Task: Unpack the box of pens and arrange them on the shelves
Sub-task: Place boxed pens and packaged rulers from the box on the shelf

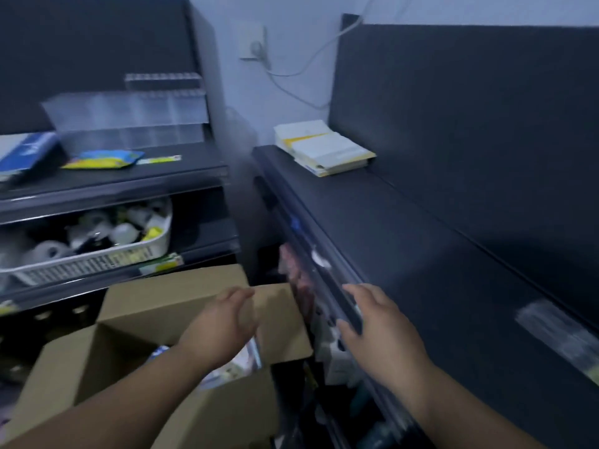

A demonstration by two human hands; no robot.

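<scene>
Bare left hand, right hand.

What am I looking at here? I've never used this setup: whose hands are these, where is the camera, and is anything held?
There is no machine: a person works with bare hands, and the single picture comes from a camera on their head, looking down. The left hand is over an open cardboard box; the right hand is at the front edge of the dark shelf. Blur hides whether either grips anything. On that shelf lies a stack of white-and-yellow packs. The left shelves carry a clear organiser and a white basket.
</scene>
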